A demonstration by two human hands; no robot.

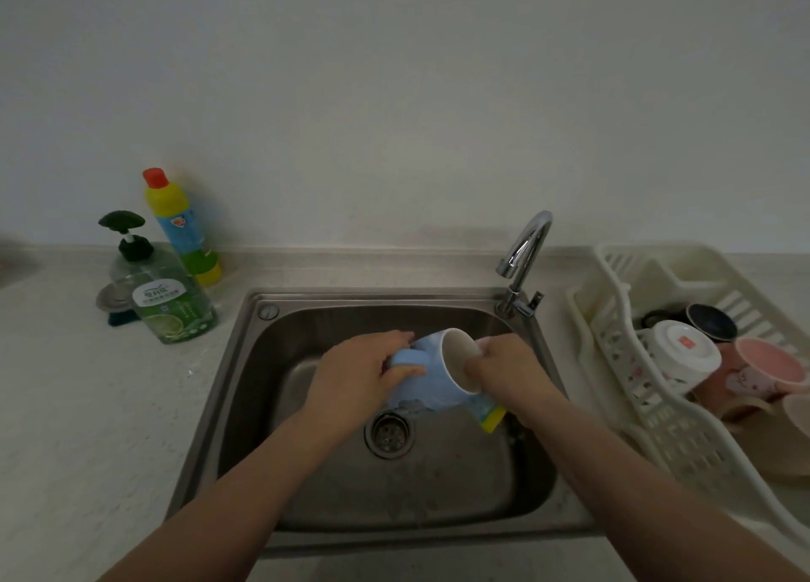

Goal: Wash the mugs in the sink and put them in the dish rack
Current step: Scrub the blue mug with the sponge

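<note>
Sideways over the sink (pixel 245 388) at frame centre, the blue mug (pixel 431 373) lies mouth-right toward the dish rack (pixel 613 318), its handle gripped by the left hand (pixel 355 373) while the right hand (pixel 504 364) curls fingers over its rim.

I see a dim, greyish picture with soft, even light. The tap (pixel 528 248) shows small glare. The counter (pixel 65 406) edges bend from wide-angle distortion, and details look slightly blurred.

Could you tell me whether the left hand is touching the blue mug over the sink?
Touching. The head view shows the left hand gripping the blue mug around its handle side.
</note>
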